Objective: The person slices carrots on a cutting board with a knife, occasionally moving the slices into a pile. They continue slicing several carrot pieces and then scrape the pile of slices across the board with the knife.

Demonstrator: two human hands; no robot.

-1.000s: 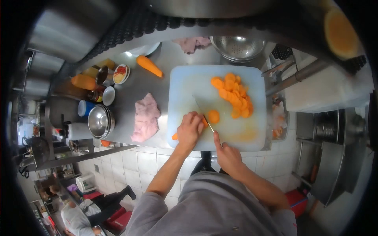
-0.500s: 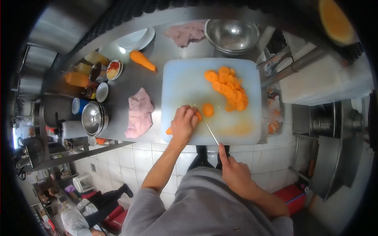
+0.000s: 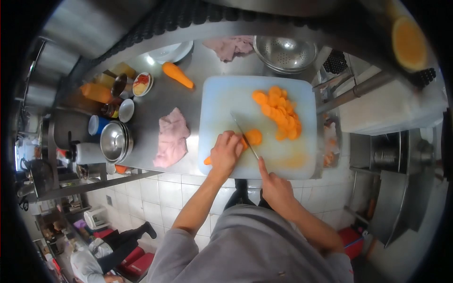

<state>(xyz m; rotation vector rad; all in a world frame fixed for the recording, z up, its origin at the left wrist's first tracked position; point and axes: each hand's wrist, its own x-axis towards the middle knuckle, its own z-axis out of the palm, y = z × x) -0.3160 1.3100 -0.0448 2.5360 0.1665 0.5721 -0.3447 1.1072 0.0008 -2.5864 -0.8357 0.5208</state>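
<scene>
On the white cutting board [image 3: 222, 94], my left hand [image 3: 225, 153] is closed over a carrot [image 3: 207, 161] whose tail end pokes out at the lower left. My right hand [image 3: 277, 191] grips a kitchen knife [image 3: 246, 136], its index finger stretched along the top of the blade. The blade lies against the carrot's cut end, close by my left fingertips. A few round carrot slices [image 3: 254, 137] rest just right of the blade. Farther up the board is a larger heap of carrot slices [image 3: 281, 113].
Left of the board lie a pink cloth [image 3: 171, 137] and a whole peeled carrot [image 3: 178, 75]. Metal bowls [image 3: 113, 141] stand at the left, and a colander [image 3: 288, 52] at the back right. A shelf rail [image 3: 212, 26] crosses above. Another person [image 3: 89, 264] is at the lower left.
The knife has shifted left onto the carrot, its blade now standing more steeply across the board. More slices sit beside it. The whole view has shifted slightly.
</scene>
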